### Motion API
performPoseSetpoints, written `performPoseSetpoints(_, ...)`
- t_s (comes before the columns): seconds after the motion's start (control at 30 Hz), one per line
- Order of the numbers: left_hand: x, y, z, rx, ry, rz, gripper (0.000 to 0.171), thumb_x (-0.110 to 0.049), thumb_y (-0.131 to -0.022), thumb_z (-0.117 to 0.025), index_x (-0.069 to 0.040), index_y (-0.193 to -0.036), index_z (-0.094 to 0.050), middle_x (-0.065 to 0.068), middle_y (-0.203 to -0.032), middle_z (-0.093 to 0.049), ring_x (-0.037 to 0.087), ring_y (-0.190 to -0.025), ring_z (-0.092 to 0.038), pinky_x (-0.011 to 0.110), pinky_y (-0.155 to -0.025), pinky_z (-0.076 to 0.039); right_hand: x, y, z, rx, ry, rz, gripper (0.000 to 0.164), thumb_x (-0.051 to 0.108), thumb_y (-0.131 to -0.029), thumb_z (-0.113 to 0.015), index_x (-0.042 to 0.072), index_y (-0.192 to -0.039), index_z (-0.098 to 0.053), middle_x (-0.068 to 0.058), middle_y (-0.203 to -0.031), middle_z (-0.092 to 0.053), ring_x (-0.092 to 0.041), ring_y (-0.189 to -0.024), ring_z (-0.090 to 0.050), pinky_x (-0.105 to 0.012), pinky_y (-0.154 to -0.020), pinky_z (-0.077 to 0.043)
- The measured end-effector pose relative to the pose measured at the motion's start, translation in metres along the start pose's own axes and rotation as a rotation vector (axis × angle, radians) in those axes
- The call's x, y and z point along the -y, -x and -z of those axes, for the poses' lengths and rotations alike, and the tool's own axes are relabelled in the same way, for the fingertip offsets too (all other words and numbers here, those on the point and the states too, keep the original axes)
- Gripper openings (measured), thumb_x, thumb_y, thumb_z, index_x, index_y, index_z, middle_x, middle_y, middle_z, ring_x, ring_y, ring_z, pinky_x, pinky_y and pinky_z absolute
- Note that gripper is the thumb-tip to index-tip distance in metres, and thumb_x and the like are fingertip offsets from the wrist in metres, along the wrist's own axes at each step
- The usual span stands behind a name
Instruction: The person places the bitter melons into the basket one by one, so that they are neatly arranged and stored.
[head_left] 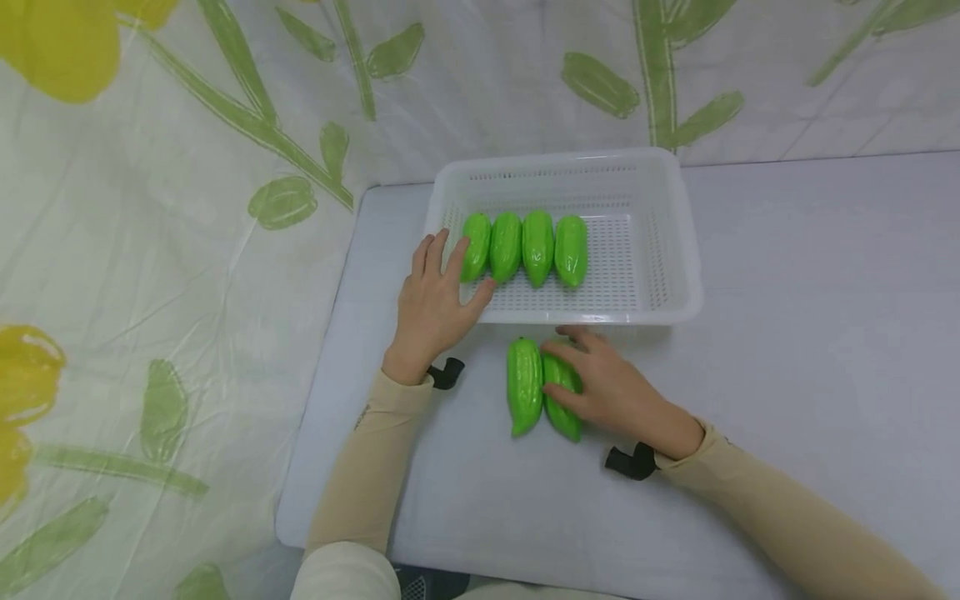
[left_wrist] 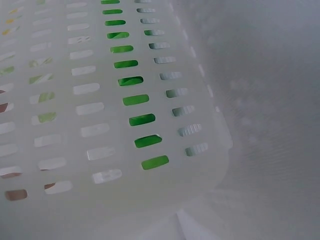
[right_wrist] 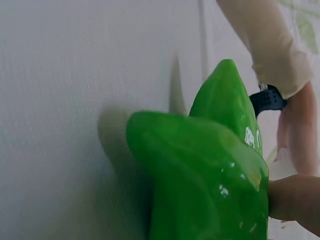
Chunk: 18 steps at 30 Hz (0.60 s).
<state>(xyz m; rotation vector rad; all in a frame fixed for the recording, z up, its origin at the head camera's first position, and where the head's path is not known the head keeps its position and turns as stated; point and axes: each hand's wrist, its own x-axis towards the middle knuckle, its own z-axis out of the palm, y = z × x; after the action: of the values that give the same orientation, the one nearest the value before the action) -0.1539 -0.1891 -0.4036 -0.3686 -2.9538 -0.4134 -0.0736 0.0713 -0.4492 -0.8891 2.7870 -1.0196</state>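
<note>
A white perforated plastic basket (head_left: 660, 250) holds several glossy green elongated vegetables (head_left: 537, 247) side by side in its left half; their exact kind is unclear. My left hand (head_left: 437, 304) lies over the basket's left front corner, fingers spread and straight. On the table in front of the basket are two more green vegetables. The left one (head_left: 523, 387) lies free. My right hand (head_left: 611, 383) grips the right one (head_left: 562, 417) from above, fingers and thumb bent around it. In the right wrist view, the thumb (right_wrist: 295, 197) touches the side of this green vegetable (right_wrist: 205, 185).
The table (head_left: 810, 333) has a pale cover and extends to the right. Behind it and to the left hangs a curtain (head_left: 480, 83) printed with flowers and leaves. Black straps (head_left: 633, 461) show at both wrists. The basket's slotted wall (left_wrist: 100, 130) fills much of the left wrist view.
</note>
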Motion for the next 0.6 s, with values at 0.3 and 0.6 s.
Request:
performPoseSetpoints(0.3,0.0013,0.0002,-0.0009,-0.002,0.022,0.003,0.075,-0.055,-0.1,-0.051,-0.01,-0.159,-0.041,0.018,-0.167,-0.031,0.038,-0.156,-0.025,0.062,-0.096,-0.054,-0.0037,-0.0007,-0.0017,0.034,-0.082,-0.007,0.054,0.021,-0.09,-0.08,0.001,-0.137,-0.064,-0.028,-0.143,-0.057,-0.043,-0.129,-0.059,-0.056,-0.106,-0.052)
performPoseSetpoints(0.6,0.0022,-0.0011,-0.0032,-0.014,0.023,0.001,0.075,-0.056,-0.1,-0.051,-0.011,-0.159,-0.042,0.017,-0.167,-0.033,0.038,-0.156,-0.026,0.063,-0.095,-0.054,-0.0011,-0.0002,0.0052,0.059,-0.093,-0.012,0.054,0.021,-0.09,-0.079,0.003,-0.138,-0.064,-0.025,-0.143,-0.057,-0.041,-0.126,-0.062,-0.055,-0.104,-0.054)
